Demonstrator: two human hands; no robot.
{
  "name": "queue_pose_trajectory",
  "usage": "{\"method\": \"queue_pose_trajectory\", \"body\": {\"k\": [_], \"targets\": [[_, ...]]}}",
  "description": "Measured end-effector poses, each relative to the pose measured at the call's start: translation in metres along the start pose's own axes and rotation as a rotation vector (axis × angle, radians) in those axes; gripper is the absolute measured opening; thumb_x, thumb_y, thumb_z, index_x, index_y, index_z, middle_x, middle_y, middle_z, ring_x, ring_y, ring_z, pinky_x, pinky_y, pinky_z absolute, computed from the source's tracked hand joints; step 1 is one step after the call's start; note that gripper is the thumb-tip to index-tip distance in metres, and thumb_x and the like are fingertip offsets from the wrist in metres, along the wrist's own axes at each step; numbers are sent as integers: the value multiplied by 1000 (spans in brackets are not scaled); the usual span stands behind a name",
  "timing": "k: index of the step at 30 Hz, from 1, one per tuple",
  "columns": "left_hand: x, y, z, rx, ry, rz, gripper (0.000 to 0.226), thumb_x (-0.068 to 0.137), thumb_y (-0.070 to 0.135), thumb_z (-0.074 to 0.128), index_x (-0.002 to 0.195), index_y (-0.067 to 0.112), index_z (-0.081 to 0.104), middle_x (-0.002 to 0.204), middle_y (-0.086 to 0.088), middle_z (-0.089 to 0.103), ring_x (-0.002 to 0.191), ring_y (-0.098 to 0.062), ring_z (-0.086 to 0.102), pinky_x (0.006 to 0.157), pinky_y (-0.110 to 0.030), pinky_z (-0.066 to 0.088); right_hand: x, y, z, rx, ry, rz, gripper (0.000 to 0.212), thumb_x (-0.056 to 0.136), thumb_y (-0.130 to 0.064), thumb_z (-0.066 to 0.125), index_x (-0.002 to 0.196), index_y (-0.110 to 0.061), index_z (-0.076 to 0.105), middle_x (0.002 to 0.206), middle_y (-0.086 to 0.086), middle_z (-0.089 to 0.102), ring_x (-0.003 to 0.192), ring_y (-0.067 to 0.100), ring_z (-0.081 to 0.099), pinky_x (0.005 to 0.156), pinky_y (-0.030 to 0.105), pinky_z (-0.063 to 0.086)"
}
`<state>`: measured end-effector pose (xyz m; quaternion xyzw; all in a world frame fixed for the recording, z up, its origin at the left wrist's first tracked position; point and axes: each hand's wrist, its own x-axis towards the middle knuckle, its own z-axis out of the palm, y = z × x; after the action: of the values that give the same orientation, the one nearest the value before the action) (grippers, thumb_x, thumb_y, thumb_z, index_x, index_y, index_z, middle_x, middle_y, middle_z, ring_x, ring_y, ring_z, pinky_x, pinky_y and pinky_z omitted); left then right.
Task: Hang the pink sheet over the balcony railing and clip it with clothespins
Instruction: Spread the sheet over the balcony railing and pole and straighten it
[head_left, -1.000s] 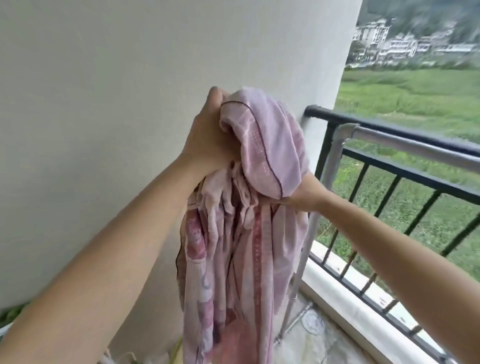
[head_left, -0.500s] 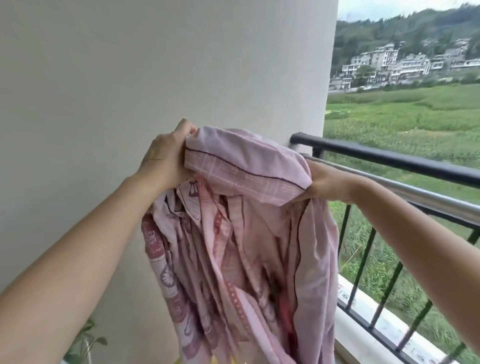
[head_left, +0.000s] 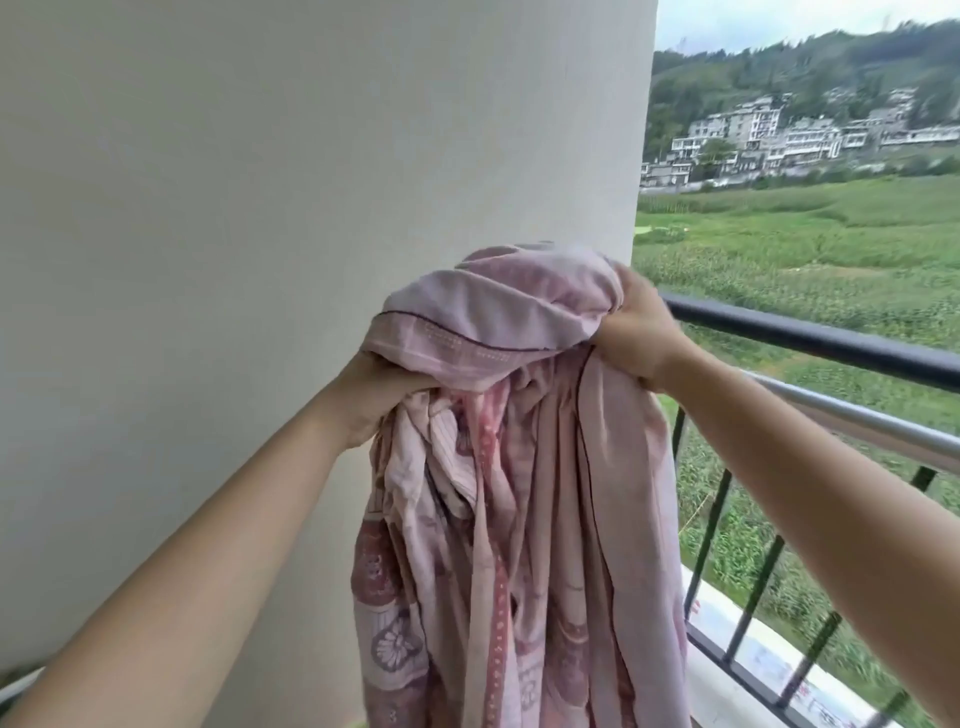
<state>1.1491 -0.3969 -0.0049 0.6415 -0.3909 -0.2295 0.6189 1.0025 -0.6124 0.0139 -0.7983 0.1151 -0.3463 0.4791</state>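
Both hands grip the bunched pink sheet (head_left: 519, 467): left hand (head_left: 374, 395) at eight o'clock, right hand (head_left: 636, 332) at two. Spread the top edge wide, then lift it over the railing (head_left: 831, 340) at three o'clock.

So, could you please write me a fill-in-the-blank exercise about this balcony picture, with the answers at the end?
1. Both hands hold a bunched sheet whose colour is ____.
2. The left hand grips the sheet lower than the ____ hand.
3. The top rail of the balcony railing is ____ in colour.
4. Behind the sheet stands a plain ____.

Answers: pink; right; black; wall
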Motion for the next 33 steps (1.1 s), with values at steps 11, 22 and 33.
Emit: {"method": "queue_pose_trajectory", "body": {"k": [11, 22, 33], "targets": [[1, -102, 40, 298, -253, -232, 28, 71, 16, 84, 97, 17, 74, 96, -4, 75, 90, -16, 71, 82, -31, 59, 14, -11, -3, 125, 238, 61, 39, 73, -11, 68, 111, -7, 62, 103, 12, 72, 96, 25, 70, 86, 41, 59], [57, -36, -87, 434, 413, 168, 12, 61, 29, 64, 57, 20, 57, 61, 7, 58, 61, -6, 46, 56, -31, 39, -9, -4, 3, -991, -474, 249, 71, 59, -49, 89, 122, -28, 64, 115, -11, 65, 103, 13, 60, 93, 24, 47], [85, 9, -130, 673, 740, 463, 29, 70, 33, 53, 72, 4, 53, 64, -3, 54, 63, -29, 48, 54, -31, 32, 49, -12, 67, -1153, -182, 64, 32, 83, -40, 64, 99, -13, 64, 99, 6, 69, 96, 27, 62, 77, 32, 47]]}}
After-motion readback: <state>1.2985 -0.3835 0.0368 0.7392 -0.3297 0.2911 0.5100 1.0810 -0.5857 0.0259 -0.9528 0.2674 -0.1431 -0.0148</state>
